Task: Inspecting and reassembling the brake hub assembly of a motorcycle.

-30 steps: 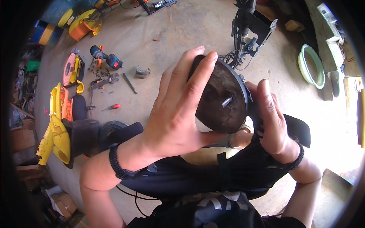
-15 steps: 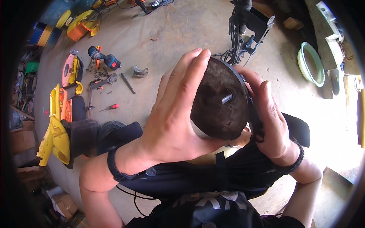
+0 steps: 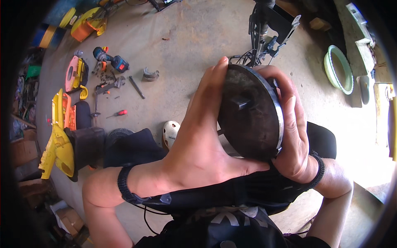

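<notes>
A round dark part with a shiny metal rim (image 3: 252, 124), much like a headlight, is held up in front of me, its dark face tilted toward me. My left hand (image 3: 196, 142) clasps it from the left, fingers along the upper left edge and thumb stretched under its lower edge. From the right, my right hand (image 3: 291, 128) wraps the rim, its upper fingers curling behind. The back of the part is hidden. Just beyond it stands a dark upright post (image 3: 259, 37) with a bracket and bundled black wires.
On the floor at left lie a cordless power tool (image 3: 111, 60), an adjustable wrench (image 3: 111, 85), a dark rod (image 3: 137, 87), a curved metal clamp (image 3: 150, 74) and a red-handled screwdriver (image 3: 118, 113). Yellow plastic panels (image 3: 62, 144) stand further left. A pale green basin (image 3: 338, 69) is at right.
The part has turned in my hands, showing more of its metal rim, and shifted slightly right. My left hand has moved with it, its thumb now reaching further under. A white shoe has come into sight.
</notes>
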`<action>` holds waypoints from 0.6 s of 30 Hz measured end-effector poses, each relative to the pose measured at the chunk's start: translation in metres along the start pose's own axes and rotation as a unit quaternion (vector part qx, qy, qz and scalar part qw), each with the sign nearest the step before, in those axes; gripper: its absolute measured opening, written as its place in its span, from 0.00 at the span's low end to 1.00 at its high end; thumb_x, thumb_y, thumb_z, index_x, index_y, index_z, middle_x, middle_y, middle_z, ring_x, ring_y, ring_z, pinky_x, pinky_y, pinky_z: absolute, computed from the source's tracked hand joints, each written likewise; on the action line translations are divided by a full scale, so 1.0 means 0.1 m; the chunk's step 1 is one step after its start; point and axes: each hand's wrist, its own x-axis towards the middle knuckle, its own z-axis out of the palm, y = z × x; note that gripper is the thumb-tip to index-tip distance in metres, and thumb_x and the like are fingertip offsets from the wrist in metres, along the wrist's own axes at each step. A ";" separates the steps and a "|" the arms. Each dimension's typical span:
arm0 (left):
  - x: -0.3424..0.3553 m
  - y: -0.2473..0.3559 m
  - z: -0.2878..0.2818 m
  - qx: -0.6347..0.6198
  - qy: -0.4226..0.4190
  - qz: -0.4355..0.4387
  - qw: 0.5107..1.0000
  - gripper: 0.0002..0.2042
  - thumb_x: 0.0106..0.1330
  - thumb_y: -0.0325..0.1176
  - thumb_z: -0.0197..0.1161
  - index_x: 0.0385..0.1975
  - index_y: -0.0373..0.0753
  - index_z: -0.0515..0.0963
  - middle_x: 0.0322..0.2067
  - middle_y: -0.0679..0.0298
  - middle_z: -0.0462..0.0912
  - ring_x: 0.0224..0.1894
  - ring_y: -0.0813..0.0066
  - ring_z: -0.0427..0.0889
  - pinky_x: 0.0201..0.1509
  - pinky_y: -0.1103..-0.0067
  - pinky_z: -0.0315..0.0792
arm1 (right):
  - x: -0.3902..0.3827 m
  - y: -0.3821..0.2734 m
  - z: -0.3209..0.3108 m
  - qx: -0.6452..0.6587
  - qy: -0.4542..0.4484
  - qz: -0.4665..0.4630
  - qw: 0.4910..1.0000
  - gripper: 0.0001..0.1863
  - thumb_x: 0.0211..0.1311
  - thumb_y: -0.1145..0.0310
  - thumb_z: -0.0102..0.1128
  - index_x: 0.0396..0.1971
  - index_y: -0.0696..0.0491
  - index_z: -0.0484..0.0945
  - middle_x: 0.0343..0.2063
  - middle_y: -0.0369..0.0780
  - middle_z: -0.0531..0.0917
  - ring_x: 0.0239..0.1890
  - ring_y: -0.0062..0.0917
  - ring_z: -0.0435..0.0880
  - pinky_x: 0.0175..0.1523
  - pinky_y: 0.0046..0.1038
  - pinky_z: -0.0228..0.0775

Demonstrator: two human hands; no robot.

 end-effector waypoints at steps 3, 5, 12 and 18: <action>0.00 0.02 0.02 -0.012 -0.007 -0.005 1.000 0.76 0.41 0.41 0.94 0.81 0.25 0.35 0.76 0.41 0.57 0.76 0.52 0.68 0.68 0.62 0.78 | 0.02 0.05 0.00 0.057 0.005 -0.011 0.998 0.30 0.89 0.50 0.33 0.71 0.60 0.66 0.64 0.45 0.75 0.68 0.30 0.75 0.74 0.31 0.63; 0.00 0.03 0.04 -0.027 -0.010 -0.010 1.000 0.76 0.42 0.41 0.93 0.81 0.25 0.34 0.77 0.41 0.57 0.76 0.52 0.68 0.67 0.62 0.79 | 0.04 0.10 0.00 0.061 0.009 -0.016 0.998 0.30 0.89 0.50 0.35 0.71 0.60 0.65 0.64 0.44 0.76 0.67 0.29 0.76 0.74 0.31 0.64; 0.01 0.14 0.07 -0.044 0.004 -0.020 0.999 0.73 0.46 0.39 0.91 0.81 0.26 0.35 0.77 0.42 0.55 0.78 0.51 0.65 0.68 0.60 0.79 | 0.06 0.16 0.01 0.060 0.056 -0.031 0.996 0.33 0.85 0.47 0.46 0.71 0.61 0.64 0.62 0.44 0.76 0.64 0.29 0.78 0.70 0.31 0.69; 0.01 0.16 0.05 -0.056 0.009 -0.024 0.998 0.67 0.51 0.35 0.87 0.81 0.24 0.37 0.78 0.37 0.52 0.81 0.45 0.57 0.77 0.60 0.69 | 0.11 0.19 -0.09 0.048 0.045 -0.042 0.997 0.29 0.87 0.50 0.41 0.71 0.59 0.65 0.62 0.46 0.78 0.63 0.29 0.81 0.69 0.32 0.74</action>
